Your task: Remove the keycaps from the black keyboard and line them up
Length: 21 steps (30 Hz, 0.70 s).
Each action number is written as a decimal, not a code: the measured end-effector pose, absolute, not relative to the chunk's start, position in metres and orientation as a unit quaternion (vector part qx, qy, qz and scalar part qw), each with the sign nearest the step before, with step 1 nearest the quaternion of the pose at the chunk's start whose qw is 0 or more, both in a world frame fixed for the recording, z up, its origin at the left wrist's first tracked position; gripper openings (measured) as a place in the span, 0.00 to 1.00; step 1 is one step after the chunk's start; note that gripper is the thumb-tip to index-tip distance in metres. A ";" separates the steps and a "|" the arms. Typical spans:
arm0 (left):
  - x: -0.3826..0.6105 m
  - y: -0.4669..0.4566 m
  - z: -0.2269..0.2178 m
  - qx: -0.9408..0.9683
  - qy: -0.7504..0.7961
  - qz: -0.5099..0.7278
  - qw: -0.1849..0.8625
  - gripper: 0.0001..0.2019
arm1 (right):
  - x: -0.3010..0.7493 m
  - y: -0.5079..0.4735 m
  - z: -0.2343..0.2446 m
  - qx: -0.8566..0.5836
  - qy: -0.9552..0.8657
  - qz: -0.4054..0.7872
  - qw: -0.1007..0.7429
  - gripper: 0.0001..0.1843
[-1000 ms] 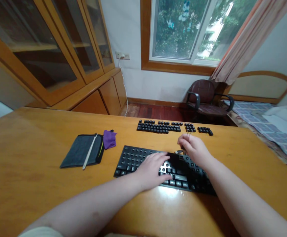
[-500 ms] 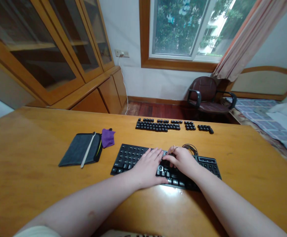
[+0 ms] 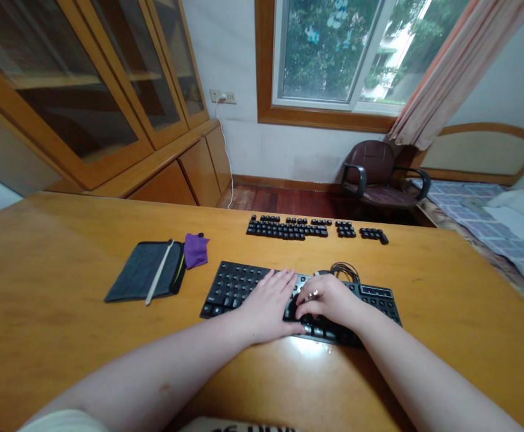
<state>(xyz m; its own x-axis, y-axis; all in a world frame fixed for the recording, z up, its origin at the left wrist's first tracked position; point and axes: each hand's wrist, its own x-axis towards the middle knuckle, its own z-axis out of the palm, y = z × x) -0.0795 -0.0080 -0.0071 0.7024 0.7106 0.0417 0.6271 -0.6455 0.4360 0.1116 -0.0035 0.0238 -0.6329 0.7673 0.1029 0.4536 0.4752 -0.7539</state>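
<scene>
A black computer keyboard (image 3: pixel 239 282) lies on the desk in front of me, with many key positions stripped of their caps. My left hand (image 3: pixel 268 306) rests flat across its middle, fingers stretched out and thumb on the bottom row of keys. My right hand (image 3: pixel 327 300), with a ring on one finger, is bent over the keys just right of it. Its thumb and fingers curl together down at the keyboard; what they pinch, if anything, is dark and hidden. Loose black keycaps (image 3: pixel 286 230) are set out in rows along the far edge of the desk.
To the left lie a dark grey zip pouch (image 3: pixel 138 270), a pale thin stick (image 3: pixel 159 273) across it and a purple cloth (image 3: pixel 195 250). A coiled cable (image 3: pixel 345 271) sits behind the keyboard. Beyond the desk (image 3: pixel 451 300) stand a chair (image 3: pixel 372 174) and a bed.
My right hand has lowered and turned slightly, its fingers now bent further down toward the keys. My left hand stays in place on the keyboard.
</scene>
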 end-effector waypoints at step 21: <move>-0.076 -0.008 -0.015 0.912 0.369 0.080 0.161 0.47 | 0.111 -0.021 0.037 -0.457 -0.797 0.199 0.340 0.13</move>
